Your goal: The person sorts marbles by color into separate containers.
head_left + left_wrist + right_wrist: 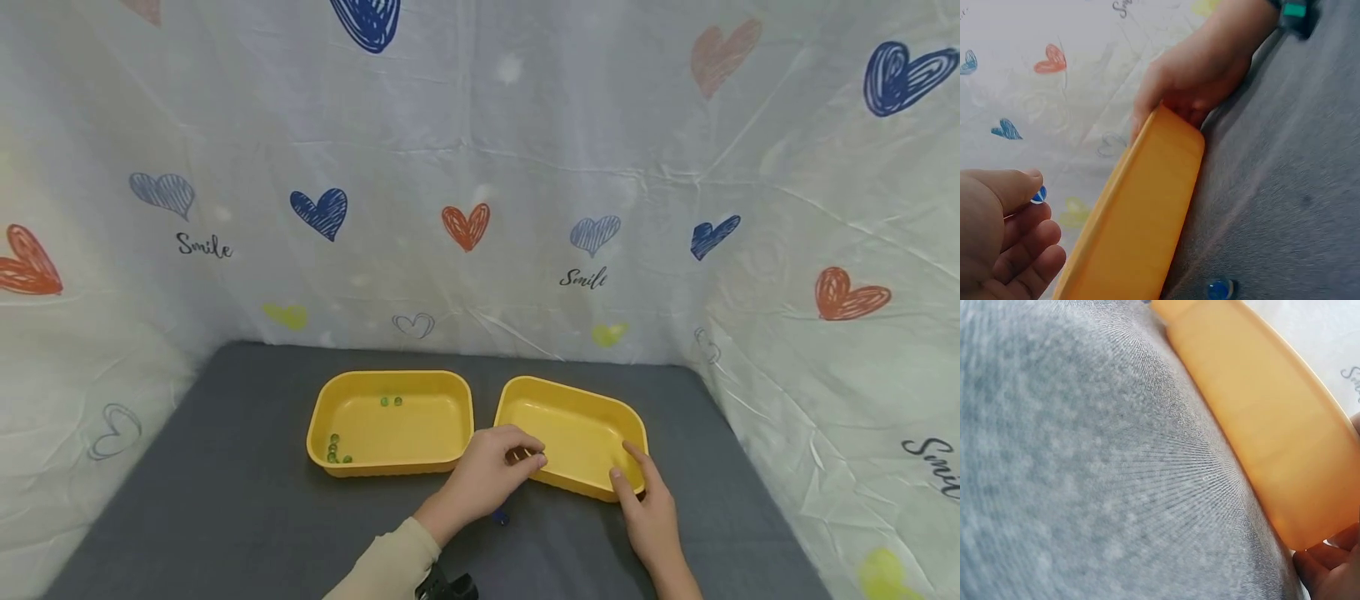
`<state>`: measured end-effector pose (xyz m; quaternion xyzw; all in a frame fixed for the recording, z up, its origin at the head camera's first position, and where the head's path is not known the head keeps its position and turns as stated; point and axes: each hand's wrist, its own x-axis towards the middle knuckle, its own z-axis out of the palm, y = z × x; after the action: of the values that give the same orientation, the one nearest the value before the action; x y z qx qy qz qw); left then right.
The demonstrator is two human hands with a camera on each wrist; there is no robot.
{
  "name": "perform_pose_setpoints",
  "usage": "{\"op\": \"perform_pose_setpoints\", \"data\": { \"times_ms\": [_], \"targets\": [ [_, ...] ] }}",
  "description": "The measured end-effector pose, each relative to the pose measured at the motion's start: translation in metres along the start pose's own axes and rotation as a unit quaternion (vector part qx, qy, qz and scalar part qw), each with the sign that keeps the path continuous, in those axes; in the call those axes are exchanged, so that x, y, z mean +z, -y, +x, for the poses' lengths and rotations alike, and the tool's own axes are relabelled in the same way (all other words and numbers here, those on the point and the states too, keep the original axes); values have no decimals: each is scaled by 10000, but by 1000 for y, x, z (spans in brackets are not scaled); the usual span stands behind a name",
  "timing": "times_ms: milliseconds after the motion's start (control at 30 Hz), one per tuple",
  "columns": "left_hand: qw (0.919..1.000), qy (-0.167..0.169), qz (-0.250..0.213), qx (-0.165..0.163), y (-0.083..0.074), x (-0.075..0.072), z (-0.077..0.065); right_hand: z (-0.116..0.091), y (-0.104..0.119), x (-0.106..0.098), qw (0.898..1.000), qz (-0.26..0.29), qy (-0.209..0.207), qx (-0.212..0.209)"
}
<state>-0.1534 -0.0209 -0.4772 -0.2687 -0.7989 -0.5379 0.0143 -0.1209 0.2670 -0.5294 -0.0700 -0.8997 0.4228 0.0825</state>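
My left hand (pixel 486 468) pinches a blue marble (pixel 1039 195) between thumb and index finger, over the near left rim of the right-hand yellow tray (pixel 566 429). At that tray's near right corner, my right hand (pixel 651 515) grips the wall, with fingers around the rim. A second blue marble (pixel 501 517) lies on the cloth in front of this tray, close to my left wrist; the left wrist view shows it too. No marbles are visible in the right-hand tray, though my hands hide part of it.
Another yellow tray (pixel 405 429) stands on the left, holding several green marbles (pixel 333 448) along its left side and back. Dark grey cloth (pixel 225 483) covers the table. Behind it hangs a white curtain (pixel 525 167) printed with hearts.
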Motion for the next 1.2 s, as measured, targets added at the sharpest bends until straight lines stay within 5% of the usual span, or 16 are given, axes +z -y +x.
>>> {"op": "perform_pose_setpoints", "data": {
  "times_ms": [500,1200],
  "targets": [
    [9965,-359,366,-667,8,25,31,0,3,3,9997,236,-1,-80],
    [9957,-656,52,-651,10,25,31,1,2,2,9997,207,-67,-84]
  ]
}}
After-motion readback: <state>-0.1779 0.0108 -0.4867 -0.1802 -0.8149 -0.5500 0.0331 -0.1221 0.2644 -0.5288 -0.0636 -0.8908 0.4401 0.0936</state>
